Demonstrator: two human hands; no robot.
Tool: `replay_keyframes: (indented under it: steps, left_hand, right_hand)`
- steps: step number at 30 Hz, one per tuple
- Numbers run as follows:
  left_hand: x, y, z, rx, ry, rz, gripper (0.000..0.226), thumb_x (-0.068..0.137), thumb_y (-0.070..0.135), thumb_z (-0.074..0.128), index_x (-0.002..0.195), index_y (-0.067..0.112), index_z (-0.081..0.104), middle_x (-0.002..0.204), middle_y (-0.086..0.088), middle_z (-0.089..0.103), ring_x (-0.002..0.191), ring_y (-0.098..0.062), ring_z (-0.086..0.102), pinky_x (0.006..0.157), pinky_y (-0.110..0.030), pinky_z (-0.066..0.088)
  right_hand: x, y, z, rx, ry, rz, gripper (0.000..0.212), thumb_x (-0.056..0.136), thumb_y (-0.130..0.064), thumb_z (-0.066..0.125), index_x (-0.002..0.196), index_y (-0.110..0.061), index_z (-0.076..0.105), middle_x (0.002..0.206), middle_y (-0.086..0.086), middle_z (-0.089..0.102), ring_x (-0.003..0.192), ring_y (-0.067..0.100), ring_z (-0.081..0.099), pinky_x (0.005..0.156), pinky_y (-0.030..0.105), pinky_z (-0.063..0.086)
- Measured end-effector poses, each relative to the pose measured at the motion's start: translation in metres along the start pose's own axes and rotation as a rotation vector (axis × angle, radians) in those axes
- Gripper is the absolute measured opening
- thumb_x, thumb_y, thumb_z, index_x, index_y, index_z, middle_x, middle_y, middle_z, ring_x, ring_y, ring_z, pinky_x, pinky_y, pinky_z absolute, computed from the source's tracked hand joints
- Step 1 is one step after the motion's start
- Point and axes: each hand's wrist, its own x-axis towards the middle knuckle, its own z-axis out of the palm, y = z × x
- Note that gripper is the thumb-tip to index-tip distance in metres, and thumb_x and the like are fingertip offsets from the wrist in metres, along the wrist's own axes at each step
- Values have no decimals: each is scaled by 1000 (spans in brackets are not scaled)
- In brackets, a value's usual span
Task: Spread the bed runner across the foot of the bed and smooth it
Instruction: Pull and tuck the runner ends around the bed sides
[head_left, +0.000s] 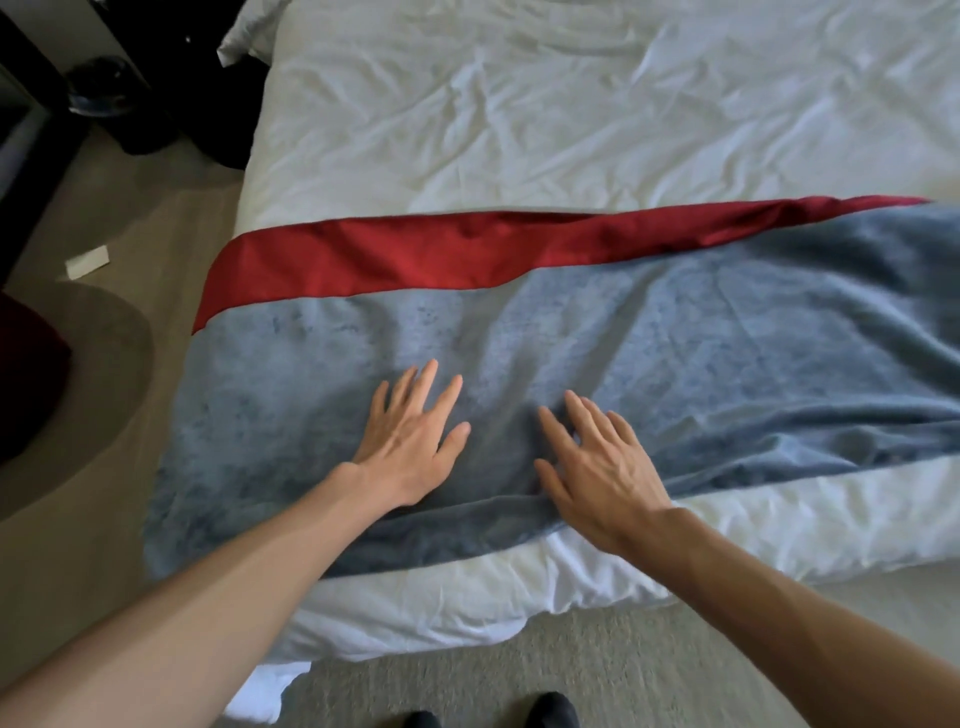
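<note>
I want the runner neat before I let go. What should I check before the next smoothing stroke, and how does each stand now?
1. Left hand flat on the bed runner, fingers spread: ok.
2. Right hand flat on it: ok.
3. Runner reaches the bed's left side: ok.
4. Right end reaches the other side: cannot tell, out of frame.
5. Fabric smooth right of the hands: not ok, folds along the near edge.
6. Red band even in width: not ok, it narrows toward the right.

Soft daylight, dim left, fisheye-bent edges
</note>
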Motion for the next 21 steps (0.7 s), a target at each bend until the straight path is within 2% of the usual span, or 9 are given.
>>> replay_keyframes:
  steps: [3, 7, 9, 12, 15, 18, 21]
  left_hand:
    - [13, 7, -5, -6, 14, -52, 70, 87, 55, 6, 151, 24, 12, 159, -9, 0, 145, -27, -1, 115, -48, 8]
    - [26, 10, -10, 13, 29, -29, 77, 83, 57, -3, 150, 24, 18, 158, -10, 10, 144, -27, 5, 115, -46, 10]
    - [38, 9, -14, 22, 32, -37, 84, 77, 59, -8, 150, 24, 18, 158, -10, 11, 144, -27, 7, 114, -46, 12]
    - [65, 12, -22, 19, 45, -62, 87, 74, 60, -8, 150, 26, 17, 157, -10, 11, 144, -28, 8, 114, -45, 13]
    - [94, 16, -29, 0, 59, -57, 80, 80, 60, -1, 150, 25, 16, 157, -11, 11, 144, -27, 9, 114, -45, 13]
    - [123, 17, -36, -11, 62, -46, 62, 95, 52, 18, 150, 24, 14, 158, -11, 9, 144, -27, 7, 114, -44, 12]
    - [146, 12, -42, -35, 56, -48, 59, 98, 47, 26, 150, 25, 13, 158, -11, 9, 144, -27, 7, 115, -44, 12]
  right_hand:
    - [14, 13, -8, 18, -16, 12, 65, 89, -45, 23, 136, -7, 48, 136, 24, 48, 126, 37, 47, 100, 50, 43]
    - [36, 29, -18, -16, -53, -15, 73, 88, -49, 5, 146, -11, 29, 150, 16, 30, 139, 31, 26, 111, 46, 28]
    - [48, 38, -23, -26, -83, -27, 63, 96, -47, 13, 149, -13, 20, 155, 14, 18, 143, 30, 14, 114, 44, 19]
    - [70, 53, -31, -45, -108, -36, 58, 100, -42, 24, 149, -14, 16, 157, 14, 9, 145, 29, 7, 115, 44, 14]
    - [95, 64, -37, -63, -117, -41, 57, 100, -42, 25, 149, -15, 15, 158, 15, 6, 145, 31, 4, 115, 42, 12]
    - [126, 72, -41, -66, -133, -43, 58, 100, -43, 25, 150, -15, 13, 158, 16, 2, 146, 31, 1, 116, 43, 9]
    - [155, 78, -45, -49, -130, -41, 59, 100, -43, 27, 150, -15, 13, 158, 16, 0, 146, 30, -1, 117, 44, 8]
